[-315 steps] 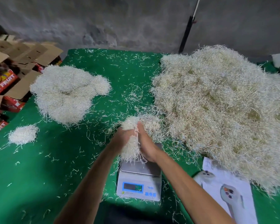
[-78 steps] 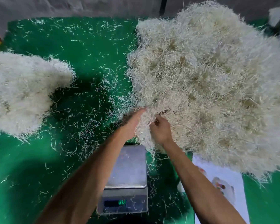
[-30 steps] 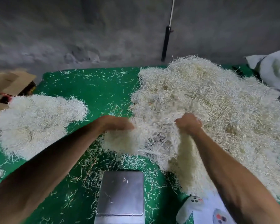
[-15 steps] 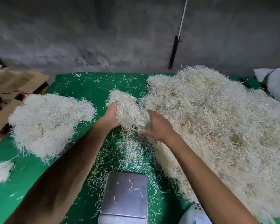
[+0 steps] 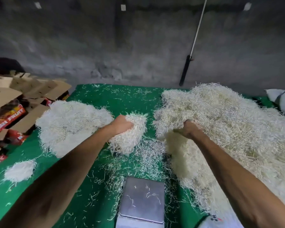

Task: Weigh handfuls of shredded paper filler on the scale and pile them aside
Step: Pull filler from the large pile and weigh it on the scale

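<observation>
My left hand (image 5: 121, 124) grips a handful of pale shredded paper (image 5: 132, 137) above the green table, just right of the weighed pile (image 5: 72, 124). My right hand (image 5: 188, 130) is dug into the near edge of the big source heap (image 5: 229, 129), fingers curled round strands. The scale (image 5: 142, 203) sits at the bottom centre, its steel pan bare except for a few stray shreds; its display is out of frame.
A small separate clump (image 5: 19, 171) lies at the left front. Cardboard fruit boxes (image 5: 10, 106) stack beyond the left table edge. A white sack (image 5: 283, 101) sits far right. Loose shreds litter the green cloth (image 5: 122, 99). A grey wall stands behind.
My left hand has carried its handful left, away from the heap and toward the weighed pile. My right hand has let go of that handful and gone back into the heap's edge.
</observation>
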Tool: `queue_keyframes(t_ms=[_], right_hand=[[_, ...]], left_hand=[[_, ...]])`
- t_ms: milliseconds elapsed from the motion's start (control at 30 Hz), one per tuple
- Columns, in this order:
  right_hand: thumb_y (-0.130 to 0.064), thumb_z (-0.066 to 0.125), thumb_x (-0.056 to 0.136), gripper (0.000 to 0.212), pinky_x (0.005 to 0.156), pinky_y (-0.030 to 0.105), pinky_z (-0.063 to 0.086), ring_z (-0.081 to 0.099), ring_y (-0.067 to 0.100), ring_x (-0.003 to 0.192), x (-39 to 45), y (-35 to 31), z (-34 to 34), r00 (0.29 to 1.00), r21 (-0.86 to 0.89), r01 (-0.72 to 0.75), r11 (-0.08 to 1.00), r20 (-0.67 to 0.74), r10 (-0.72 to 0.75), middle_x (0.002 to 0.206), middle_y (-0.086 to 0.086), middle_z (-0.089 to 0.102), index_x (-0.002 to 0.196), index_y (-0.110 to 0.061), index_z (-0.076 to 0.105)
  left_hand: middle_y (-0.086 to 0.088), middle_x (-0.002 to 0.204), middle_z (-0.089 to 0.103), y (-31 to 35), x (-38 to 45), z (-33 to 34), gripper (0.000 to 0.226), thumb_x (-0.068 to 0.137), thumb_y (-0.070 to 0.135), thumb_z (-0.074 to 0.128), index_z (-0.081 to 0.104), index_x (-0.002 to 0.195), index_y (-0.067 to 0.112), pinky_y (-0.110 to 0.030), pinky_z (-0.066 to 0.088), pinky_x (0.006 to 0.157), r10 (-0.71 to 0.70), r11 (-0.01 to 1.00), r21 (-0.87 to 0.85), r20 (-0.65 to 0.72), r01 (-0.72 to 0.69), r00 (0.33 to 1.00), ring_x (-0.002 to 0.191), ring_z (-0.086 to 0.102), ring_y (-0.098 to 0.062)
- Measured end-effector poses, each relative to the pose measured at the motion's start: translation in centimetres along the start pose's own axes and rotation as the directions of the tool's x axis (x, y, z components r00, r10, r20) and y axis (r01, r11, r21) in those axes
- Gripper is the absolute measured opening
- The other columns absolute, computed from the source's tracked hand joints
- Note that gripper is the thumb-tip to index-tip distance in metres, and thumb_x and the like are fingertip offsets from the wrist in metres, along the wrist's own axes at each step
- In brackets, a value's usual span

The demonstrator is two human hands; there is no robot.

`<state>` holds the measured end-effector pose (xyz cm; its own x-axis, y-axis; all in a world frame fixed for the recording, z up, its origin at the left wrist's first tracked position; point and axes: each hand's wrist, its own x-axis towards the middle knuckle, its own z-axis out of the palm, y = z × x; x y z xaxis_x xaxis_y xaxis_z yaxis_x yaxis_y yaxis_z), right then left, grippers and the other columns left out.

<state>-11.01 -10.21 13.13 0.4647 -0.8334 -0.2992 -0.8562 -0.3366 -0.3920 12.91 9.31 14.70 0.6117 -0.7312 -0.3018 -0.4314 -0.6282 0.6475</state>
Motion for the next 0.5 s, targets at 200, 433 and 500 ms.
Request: queue_keyframes(t_ms=[200, 433, 500], right_hand=[[-0.053, 0.083, 0.076, 0.118, 0.125, 0.056, 0.017, 0.011, 0.033, 0.156, -5.7, -7.1, 3.9, 0.87, 0.119, 0.474, 0.873, 0.087, -0.485, 0.171, 0.008, 0.004, 0.163, -0.025, 0.008], [-0.032, 0.079, 0.088, 0.086, 0.08, 0.052, 0.063, 0.07, 0.015, 0.093, -9.1, -5.6, 10.1, 0.939, 0.535, 0.301, 0.79, -0.021, -0.344, 0.137, 0.012, 0.06, 0.158, -0.017, 0.031], [-0.041, 0.077, 0.088, 0.091, 0.084, 0.056, 0.061, 0.074, 0.025, 0.097, -10.0, -4.4, 11.3, 0.97, 0.497, 0.243, 0.833, -0.118, -0.213, 0.138, 0.013, 0.06, 0.16, -0.02, 0.026]], left_hand=[[-0.021, 0.125, 0.061, 1.0, -0.2, 3.1, 0.076, 0.094, 0.027, 0.067, 0.028, 0.154, 0.002, -0.041, 0.054, 0.09, -0.002, 0.967, -0.253, -0.016, -0.002, 1.0, 0.108, 0.066, -0.028], [0.007, 0.159, 0.028, -3.4, -2.7, 3.1, 0.093, 0.066, 0.061, 0.083, 0.047, 0.147, 0.032, -0.047, 0.034, 0.113, 0.1, 0.874, -0.461, 0.484, 0.156, 0.869, 0.15, 0.024, -0.026], [0.004, 0.15, 0.042, -6.9, -3.5, 3.8, 0.063, 0.073, 0.051, 0.087, 0.064, 0.127, 0.032, -0.046, 0.05, 0.102, 0.166, 0.686, -0.676, 0.506, 0.27, 0.846, 0.144, 0.036, -0.026]])
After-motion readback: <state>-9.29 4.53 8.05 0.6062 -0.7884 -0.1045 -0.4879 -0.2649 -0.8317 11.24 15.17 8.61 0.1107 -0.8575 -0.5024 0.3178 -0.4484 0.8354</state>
